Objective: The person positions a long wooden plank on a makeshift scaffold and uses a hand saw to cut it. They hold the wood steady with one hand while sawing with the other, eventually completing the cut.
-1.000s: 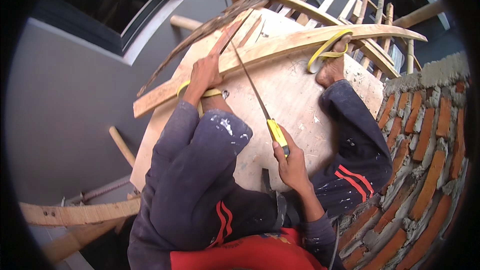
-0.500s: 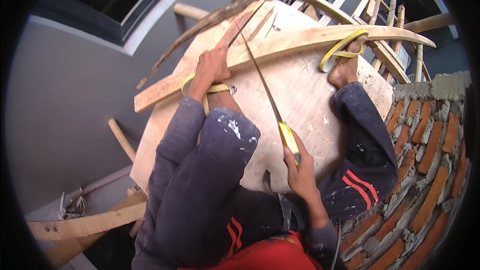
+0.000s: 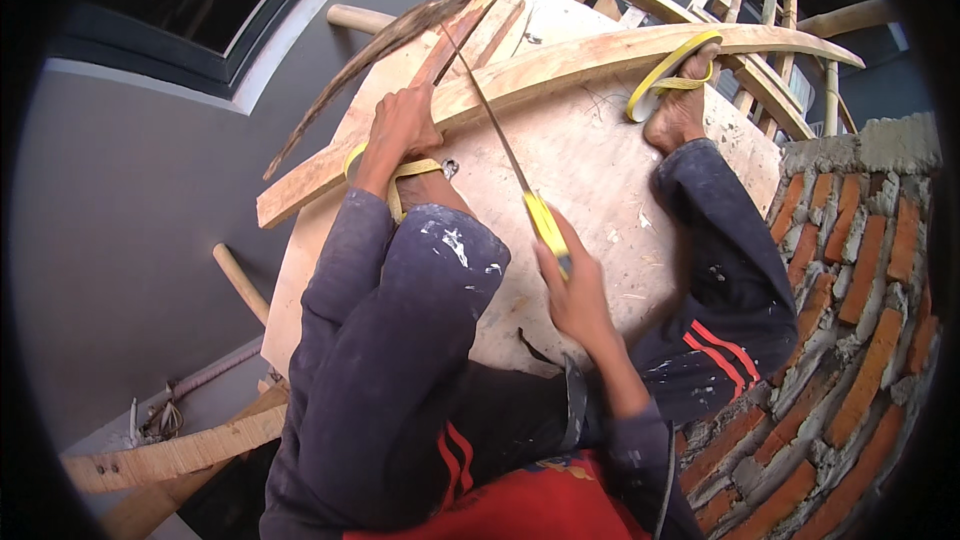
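Observation:
My right hand (image 3: 580, 295) is closed round the yellow handle of a handsaw (image 3: 543, 223). The saw's thin blade slants away to the far left, its tip at a reddish-brown wooden strip (image 3: 448, 38). My left hand (image 3: 403, 130) grips the near end of that strip, just over a long curved timber (image 3: 570, 72). Both my feet, in sandals with yellow straps (image 3: 672, 70), rest against the timber. Beneath it lies a pale plywood board (image 3: 570, 165). The fingertips of my left hand are partly hidden.
A rough dark slat (image 3: 370, 58) arches beyond the timber. Brickwork (image 3: 860, 330) with rough mortar rises at the right. To the left stands a grey wall (image 3: 140, 200) with a dark-framed window (image 3: 200, 0). Poles and laths (image 3: 750, 10) cross at the far right.
My right hand has pushed the saw forward and to the left. The left hand keeps its grip on the strip, while the whole view has shifted slightly.

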{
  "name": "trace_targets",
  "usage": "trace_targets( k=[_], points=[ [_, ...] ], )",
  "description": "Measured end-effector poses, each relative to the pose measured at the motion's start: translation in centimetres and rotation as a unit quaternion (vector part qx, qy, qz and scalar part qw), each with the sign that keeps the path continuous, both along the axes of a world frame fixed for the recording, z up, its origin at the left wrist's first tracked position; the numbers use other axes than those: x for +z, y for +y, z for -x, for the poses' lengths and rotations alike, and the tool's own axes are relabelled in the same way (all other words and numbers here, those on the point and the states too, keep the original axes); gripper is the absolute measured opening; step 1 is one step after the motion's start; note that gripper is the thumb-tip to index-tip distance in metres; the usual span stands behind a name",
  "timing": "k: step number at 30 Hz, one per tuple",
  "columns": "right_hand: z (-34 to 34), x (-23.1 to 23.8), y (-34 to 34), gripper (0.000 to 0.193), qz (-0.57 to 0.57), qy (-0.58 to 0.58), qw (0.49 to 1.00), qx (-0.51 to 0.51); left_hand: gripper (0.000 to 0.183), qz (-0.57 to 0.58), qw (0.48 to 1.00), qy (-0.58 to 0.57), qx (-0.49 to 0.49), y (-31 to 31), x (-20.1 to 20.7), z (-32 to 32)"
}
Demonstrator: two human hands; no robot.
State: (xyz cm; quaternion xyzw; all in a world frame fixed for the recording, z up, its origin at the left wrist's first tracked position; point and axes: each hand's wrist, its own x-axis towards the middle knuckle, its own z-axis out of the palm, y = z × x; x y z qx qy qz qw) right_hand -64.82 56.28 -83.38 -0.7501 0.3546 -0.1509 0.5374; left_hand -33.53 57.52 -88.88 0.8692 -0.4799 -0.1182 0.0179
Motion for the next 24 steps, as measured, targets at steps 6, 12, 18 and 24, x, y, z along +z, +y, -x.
trace_targets(
  k=[6,12,18,24],
  points=[
    [-0.6,-0.9,0.0,0.046,-0.045,0.014,0.999,-0.003,0.045,0.013,1.000,-0.004,0.013,0.5,0.8,-0.1],
    [-5.9,-2.7,-3.4,0.047,-0.029,0.058,0.998,-0.026,0.079,0.014,1.000,-0.010,-0.024,-2.2,0.6,0.5],
    [3.6,-1.4,1.6,0.047,0.025,-0.014,1.000,0.009,0.050,0.021,1.000,0.002,-0.022,0.6,-0.3,-0.4],
    [-2.2,-3.7,-1.6,0.047,-0.034,0.022,0.999,-0.026,0.047,0.012,1.000,0.015,-0.015,-1.1,0.5,0.1]
  ],
)
